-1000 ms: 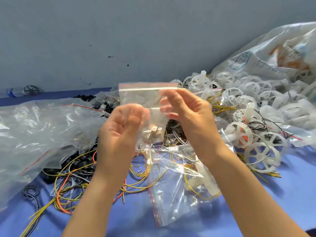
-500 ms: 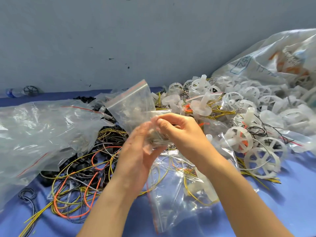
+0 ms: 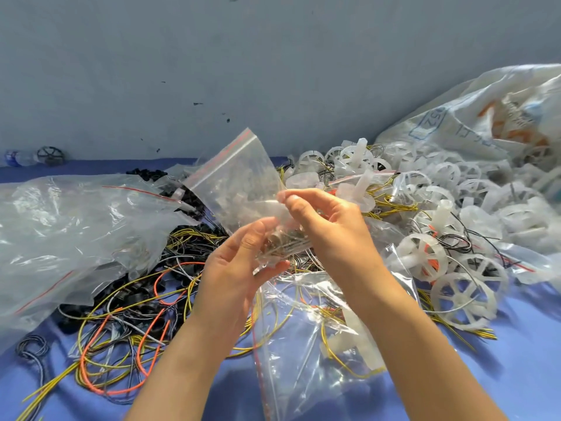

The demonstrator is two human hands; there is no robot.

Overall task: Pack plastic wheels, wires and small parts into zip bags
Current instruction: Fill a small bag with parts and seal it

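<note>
Nearest us, on the blue cloth (image 3: 516, 375), lies one filled zip bag (image 3: 309, 354). It holds yellow wire and white plastic pieces, with a red strip down its left edge. We count this one as packed, though we cannot tell if its seal is pressed closed.

Just beyond it, both hands work a small zip bag (image 3: 236, 183). The left hand (image 3: 236, 268) grasps the bag's lower end, thumb on top and fingers curled under. The right hand (image 3: 331, 229) pinches the film a little higher, between thumb and fingertips. A clump of small parts (image 3: 285, 243) sits in the bottom of the bag, between the two hands. The rest of the bag looks flat and tilts up to the left, its red-striped mouth uppermost. We cannot tell whether the mouth is open or sealed. We see no wheel or wire inside, so we judge this bag part filled.

Left of the hands, loose wires (image 3: 121, 329) lie tangled on the cloth: yellow, orange and dark. To the right, plastic wheels (image 3: 467, 299) are spread out and heap up farther back.

Farther left is a crumpled large clear bag (image 3: 60, 226), with black parts (image 3: 145, 173) behind it. At far right a printed sack (image 3: 485, 117) slumps against the wall.

Our judgement: one bag is done, one is in hand, and the bulk of the wheels and wires is not yet packed.
</note>
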